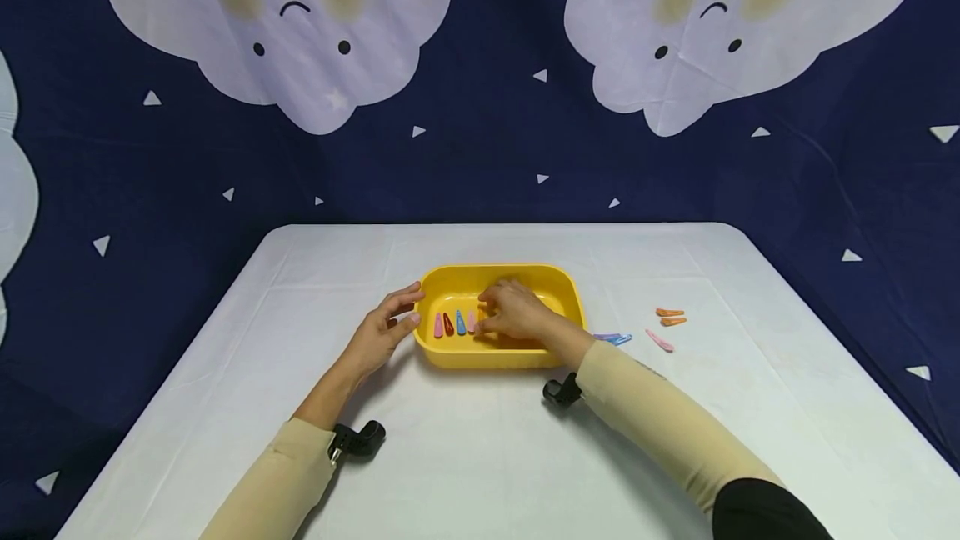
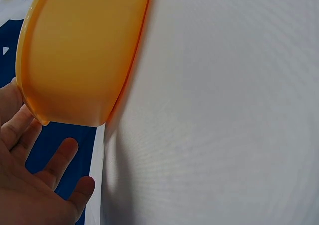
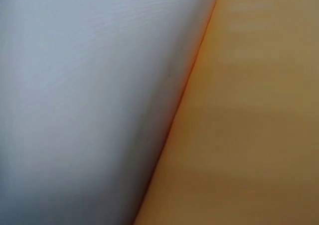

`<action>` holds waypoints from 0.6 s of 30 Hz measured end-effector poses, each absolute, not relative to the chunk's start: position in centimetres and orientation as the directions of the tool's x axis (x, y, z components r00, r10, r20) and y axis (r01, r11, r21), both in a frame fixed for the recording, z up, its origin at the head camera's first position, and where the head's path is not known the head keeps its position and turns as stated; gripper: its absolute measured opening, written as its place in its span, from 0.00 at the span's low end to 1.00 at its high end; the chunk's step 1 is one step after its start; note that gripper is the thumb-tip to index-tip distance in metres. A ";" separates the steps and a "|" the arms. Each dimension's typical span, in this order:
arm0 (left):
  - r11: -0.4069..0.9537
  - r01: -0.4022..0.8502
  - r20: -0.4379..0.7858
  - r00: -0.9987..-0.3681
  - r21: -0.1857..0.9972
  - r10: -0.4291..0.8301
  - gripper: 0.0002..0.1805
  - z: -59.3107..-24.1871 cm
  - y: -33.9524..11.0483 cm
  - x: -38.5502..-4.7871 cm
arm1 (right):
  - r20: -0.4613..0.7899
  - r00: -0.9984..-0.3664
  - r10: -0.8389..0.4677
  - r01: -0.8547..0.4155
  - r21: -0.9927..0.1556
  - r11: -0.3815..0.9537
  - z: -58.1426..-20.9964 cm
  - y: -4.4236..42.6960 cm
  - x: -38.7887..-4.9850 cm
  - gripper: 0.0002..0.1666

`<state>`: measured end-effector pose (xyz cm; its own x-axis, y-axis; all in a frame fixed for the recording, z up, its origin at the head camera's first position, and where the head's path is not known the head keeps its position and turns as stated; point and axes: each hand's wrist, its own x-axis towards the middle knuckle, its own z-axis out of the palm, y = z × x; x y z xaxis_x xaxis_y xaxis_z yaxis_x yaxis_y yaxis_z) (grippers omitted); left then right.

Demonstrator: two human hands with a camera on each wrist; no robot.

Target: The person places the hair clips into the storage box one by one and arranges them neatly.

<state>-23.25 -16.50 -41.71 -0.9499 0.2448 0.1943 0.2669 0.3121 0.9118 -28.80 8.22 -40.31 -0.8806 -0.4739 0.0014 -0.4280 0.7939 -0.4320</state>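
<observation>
Inside a yellow tray (image 1: 498,359), several snap hair clips stand side by side in a row: a pink clip (image 1: 438,326), a dark red clip (image 1: 448,324), a blue clip (image 1: 461,322) and another pink clip (image 1: 472,322). My right hand (image 1: 517,312) reaches down into the tray, thumb and fingers bent beside the right-hand pink clip. Whether it pinches anything is hidden. At the tray's left end, my left hand (image 1: 381,336) touches the rim with spread, relaxed fingers. The right wrist view shows only the tray's outer wall (image 3: 249,135) and the tabletop.
Right of the tray, a purple clip (image 1: 604,336) and a blue clip (image 1: 619,340) lie together, partly behind my right forearm. Farther right lie an orange clip (image 1: 670,312), a second orange clip (image 1: 673,322) and a pink clip (image 1: 660,341) on the white-covered table (image 1: 465,457).
</observation>
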 end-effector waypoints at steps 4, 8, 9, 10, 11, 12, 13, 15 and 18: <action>0.312 0.269 0.197 -0.950 0.912 0.244 0.22 -41.7 -16.5 -23.3 | 0.005 -0.897 -0.442 -0.395 -0.459 0.796 -39.9 8.4 -28.7 0.32; 0.319 0.278 0.203 -0.947 0.906 0.250 0.22 -41.8 -16.5 -23.3 | 0.011 -0.908 -0.418 -0.368 -0.497 0.786 -39.5 8.7 -28.6 0.32; 0.322 0.280 0.204 -0.946 0.905 0.251 0.22 -41.8 -16.5 -23.3 | 0.016 -0.909 -0.417 -0.368 -0.504 0.782 -39.4 8.8 -28.6 0.32; 0.322 0.281 0.205 -0.946 0.904 0.251 0.22 -41.8 -16.5 -23.3 | 0.024 -0.907 -0.419 -0.373 -0.508 0.777 -39.2 8.9 -28.6 0.32; 0.325 0.285 0.207 -0.945 0.902 0.253 0.22 -41.8 -16.5 -23.3 | 0.031 -0.906 -0.422 -0.378 -0.509 0.774 -39.0 9.0 -28.6 0.32; 0.325 0.283 0.206 -0.946 0.902 0.251 0.22 -41.8 -16.5 -23.3 | 0.036 -0.904 -0.425 -0.383 -0.508 0.771 -38.8 9.1 -28.6 0.32; 0.327 0.286 0.209 -0.945 0.901 0.252 0.22 -41.8 -16.5 -23.3 | 0.042 -0.903 -0.428 -0.388 -0.508 0.769 -38.6 9.2 -28.5 0.32; 0.332 0.288 0.210 -0.945 0.898 0.250 0.22 -41.8 -16.6 -23.4 | 0.054 -0.897 -0.438 -0.401 -0.517 0.756 -38.2 9.5 -28.5 0.32; 0.331 0.285 0.208 -0.946 0.900 0.248 0.22 -41.7 -16.7 -23.4 | 0.077 -0.895 -0.440 -0.410 -0.535 0.739 -37.6 9.8 -28.2 0.32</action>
<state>-23.36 -16.70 -41.72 -0.9462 0.2478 0.2081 0.2847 0.3314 0.8995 -28.23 9.82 -37.55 -0.8946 -0.4402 0.0771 -0.4096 0.7387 -0.5353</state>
